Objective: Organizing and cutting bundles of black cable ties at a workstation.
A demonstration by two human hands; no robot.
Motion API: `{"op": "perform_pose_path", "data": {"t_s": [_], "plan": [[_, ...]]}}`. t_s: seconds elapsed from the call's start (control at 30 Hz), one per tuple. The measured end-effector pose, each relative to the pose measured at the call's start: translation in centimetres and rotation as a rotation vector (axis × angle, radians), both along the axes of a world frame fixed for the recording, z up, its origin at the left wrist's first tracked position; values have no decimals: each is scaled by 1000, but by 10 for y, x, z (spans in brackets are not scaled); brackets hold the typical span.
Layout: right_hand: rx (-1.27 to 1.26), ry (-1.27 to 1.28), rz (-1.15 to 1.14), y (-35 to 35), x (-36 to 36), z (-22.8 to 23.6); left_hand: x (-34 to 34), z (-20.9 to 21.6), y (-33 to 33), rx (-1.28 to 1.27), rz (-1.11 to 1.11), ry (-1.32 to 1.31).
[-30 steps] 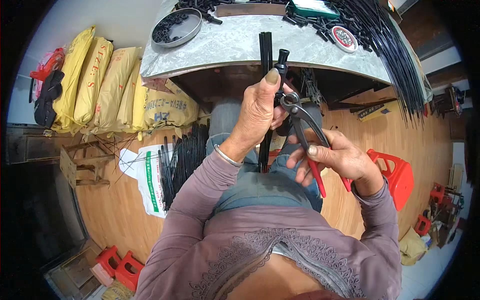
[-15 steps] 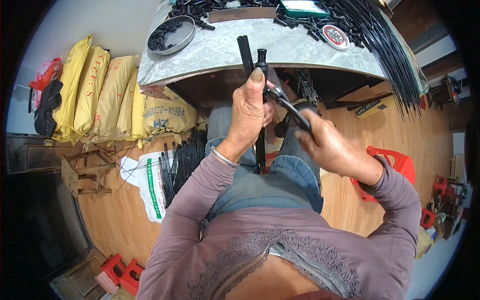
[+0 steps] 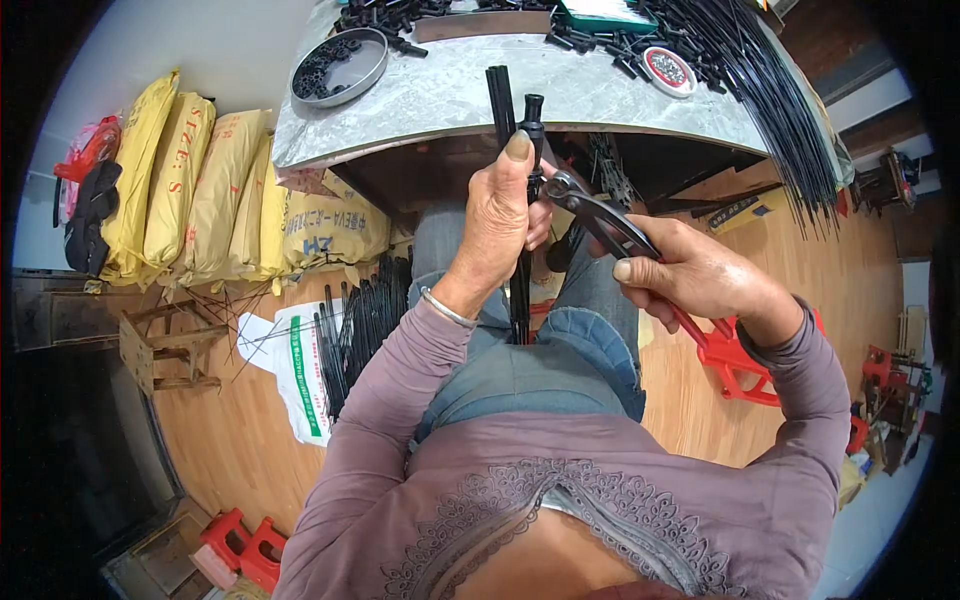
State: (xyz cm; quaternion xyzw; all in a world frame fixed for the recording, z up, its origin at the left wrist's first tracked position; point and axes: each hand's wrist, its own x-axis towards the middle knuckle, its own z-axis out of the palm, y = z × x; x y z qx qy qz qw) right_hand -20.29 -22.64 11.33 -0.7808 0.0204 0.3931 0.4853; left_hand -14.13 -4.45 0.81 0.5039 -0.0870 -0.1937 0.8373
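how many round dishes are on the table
2: a large grey dish on the left, and a smaller red-and-white dish on the right. Others may lie past the picture's top edge.

black rods (image 3: pixel 501 102) bundled | black fitting (image 3: pixel 533 113) alongside | red-handled pincers (image 3: pixel 604 217) slanted

In the right grip (image 3: pixel 705 275), the pincers (image 3: pixel 590 208) are smooth metal with plastic sleeves (image 3: pixel 690 327); in the left grip (image 3: pixel 500 212), the black fitting (image 3: pixel 534 112) appears glossy plastic.
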Motion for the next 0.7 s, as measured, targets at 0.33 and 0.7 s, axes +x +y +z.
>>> {"op": "perform_pose_path", "data": {"t_s": [0.33,0.7], "plan": [[-62,94,12,-3,7,16,-11,7,-6,93,1,-27],[-301,-226,254,-5,21,5,-1,0,-9,97,48,-39]]}}
